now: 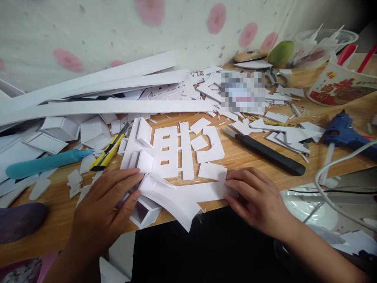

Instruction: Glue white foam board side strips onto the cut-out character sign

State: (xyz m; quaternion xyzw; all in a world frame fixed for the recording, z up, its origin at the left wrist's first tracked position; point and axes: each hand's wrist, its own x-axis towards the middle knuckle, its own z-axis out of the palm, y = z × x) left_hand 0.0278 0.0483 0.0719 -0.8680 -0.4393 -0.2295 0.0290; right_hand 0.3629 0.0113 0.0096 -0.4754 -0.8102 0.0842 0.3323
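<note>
A white foam-board strip [188,193] lies along the table's front edge, its near side curling down past the edge. My left hand [107,202] has thumb and fingertips closed at its left end, beside white folded box-like pieces [146,214]. At the other end, my right hand [255,194] pinches the strip between thumb and fingers. Just beyond the strip are a white cut-out with square openings [173,171], a tall slotted piece [186,155] and a curved piece [217,147]. A small rectangular white piece [212,171] touches the strip near my right fingers.
A yellow utility knife [109,151] and teal tube [48,163] lie left. A black-handled craft knife [269,154], blue glue gun [347,131] and white cable [321,169] are right. White scraps [173,92], scissors [277,77], a paper tub [332,86] and a green fruit [280,54] sit behind.
</note>
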